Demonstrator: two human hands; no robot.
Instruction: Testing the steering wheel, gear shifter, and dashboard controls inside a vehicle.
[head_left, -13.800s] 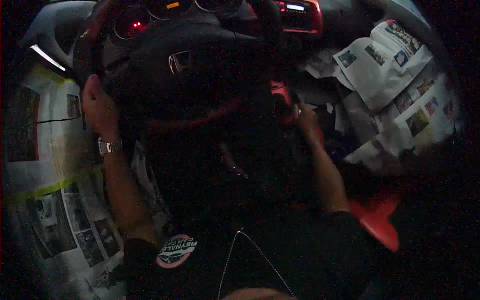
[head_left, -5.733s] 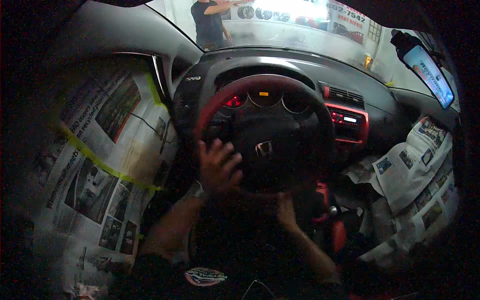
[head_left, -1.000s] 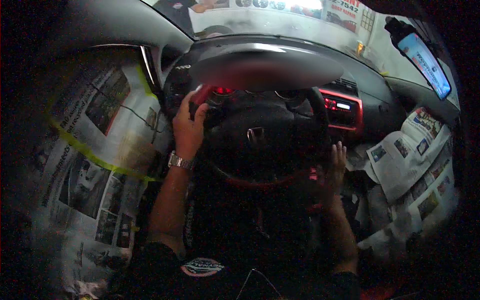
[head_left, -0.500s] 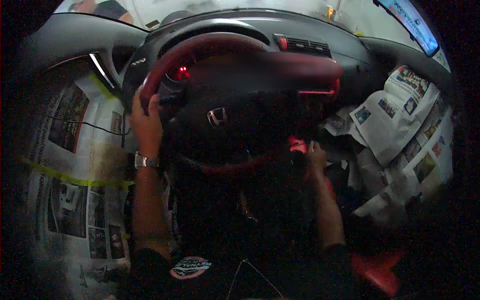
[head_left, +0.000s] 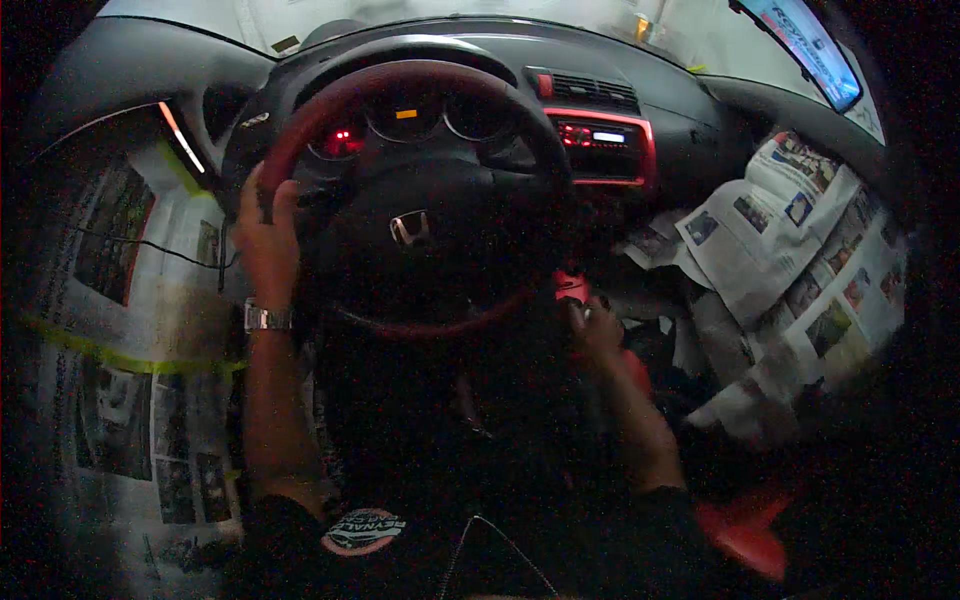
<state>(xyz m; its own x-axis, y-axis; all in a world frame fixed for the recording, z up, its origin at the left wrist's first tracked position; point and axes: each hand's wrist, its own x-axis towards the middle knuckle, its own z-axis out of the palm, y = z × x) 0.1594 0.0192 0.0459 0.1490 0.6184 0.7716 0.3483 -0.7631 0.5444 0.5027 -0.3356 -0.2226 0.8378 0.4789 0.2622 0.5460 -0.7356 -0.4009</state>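
Observation:
A dark red steering wheel (head_left: 418,70) with a black hub fills the middle of the head view. On its left side my left hand (head_left: 268,235) is closed round the rim, thumb toward the inside; a metal watch sits on that wrist. Lower right of the wheel, my right hand (head_left: 598,328) is closed on the top of a gear lever (head_left: 572,300), beside a red trim piece (head_left: 570,284). The lever is dim and mostly hidden by the fingers.
Behind the wheel, the instrument cluster (head_left: 405,114) shows red and orange lights. A lit car radio (head_left: 606,136) has a red surround. Newspaper sheets (head_left: 745,235) cover the passenger side, and more newspaper (head_left: 120,400) with yellow tape covers the door. A red seat part (head_left: 740,540) shows low right.
My view has turned slightly right, so the cabin sits further left. My right hand has shifted slightly back toward me at the gear lever. My left hand keeps its hold on the wheel.

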